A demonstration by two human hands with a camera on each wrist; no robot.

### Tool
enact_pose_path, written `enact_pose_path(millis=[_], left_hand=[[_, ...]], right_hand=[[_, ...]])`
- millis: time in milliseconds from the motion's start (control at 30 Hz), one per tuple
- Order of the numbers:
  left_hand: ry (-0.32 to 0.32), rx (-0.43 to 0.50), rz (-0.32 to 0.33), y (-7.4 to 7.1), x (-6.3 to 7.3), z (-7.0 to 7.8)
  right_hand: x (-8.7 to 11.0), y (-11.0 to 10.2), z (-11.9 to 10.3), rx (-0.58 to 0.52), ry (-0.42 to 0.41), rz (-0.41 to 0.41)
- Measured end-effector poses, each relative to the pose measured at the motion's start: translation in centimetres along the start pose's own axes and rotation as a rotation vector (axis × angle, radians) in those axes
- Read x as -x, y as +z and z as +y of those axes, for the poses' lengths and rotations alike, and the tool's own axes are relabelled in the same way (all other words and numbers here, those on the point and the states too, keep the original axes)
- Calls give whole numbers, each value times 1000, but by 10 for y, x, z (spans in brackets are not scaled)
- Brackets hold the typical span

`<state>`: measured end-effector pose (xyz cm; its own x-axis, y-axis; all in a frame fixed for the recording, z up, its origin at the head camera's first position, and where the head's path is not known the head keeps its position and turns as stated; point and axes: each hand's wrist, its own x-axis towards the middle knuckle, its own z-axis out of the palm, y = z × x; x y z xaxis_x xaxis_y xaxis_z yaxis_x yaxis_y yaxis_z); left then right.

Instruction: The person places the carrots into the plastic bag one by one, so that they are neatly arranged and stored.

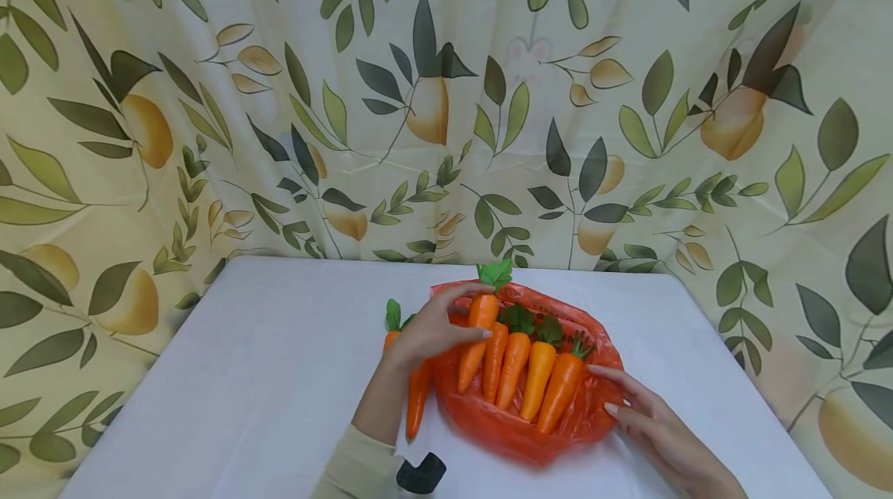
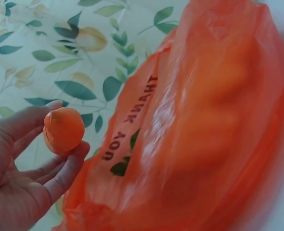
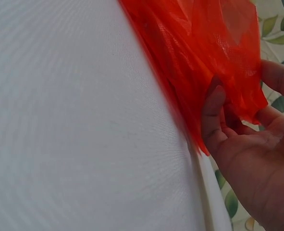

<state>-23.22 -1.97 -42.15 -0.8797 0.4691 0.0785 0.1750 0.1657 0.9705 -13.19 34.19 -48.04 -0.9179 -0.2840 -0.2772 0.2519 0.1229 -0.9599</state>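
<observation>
An orange carrot (image 1: pixel 481 317) with a green leafy top is gripped in my left hand (image 1: pixel 431 332), above the left side of a red plastic bag (image 1: pixel 519 445). In the left wrist view the carrot (image 2: pixel 67 131) shows tip-on between thumb and fingers. Several more carrots (image 1: pixel 539 379) lie side by side in the bag's opening, leafy tops toward the far side. My right hand (image 1: pixel 649 414) holds the bag's right edge; the right wrist view shows its fingers curled about the thin plastic (image 3: pixel 199 53). "THANK YOU" is printed on the bag, seen mirrored in the left wrist view.
On the white table (image 1: pixel 279 375), left of the bag, lies at least one more carrot (image 1: pixel 417 402), partly hidden by my left hand and forearm. A leaf-and-fruit patterned curtain (image 1: pixel 446 135) hangs behind the table's far edge. A black object (image 1: pixel 422 473) sits by the left sleeve.
</observation>
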Motion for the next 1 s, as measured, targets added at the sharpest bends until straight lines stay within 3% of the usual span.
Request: enact_pose_path(millis=[267,700,1000], left_hand=[[16,-7,-41,25,-8,-1],[-38,14,-72,54,-15,-11],[-22,56,-119,78,-21,-15]], right_hand=[[1,1,0,2,-8,7],[1,1,-1,10,5,13],[0,1,-1,15,-4,6]])
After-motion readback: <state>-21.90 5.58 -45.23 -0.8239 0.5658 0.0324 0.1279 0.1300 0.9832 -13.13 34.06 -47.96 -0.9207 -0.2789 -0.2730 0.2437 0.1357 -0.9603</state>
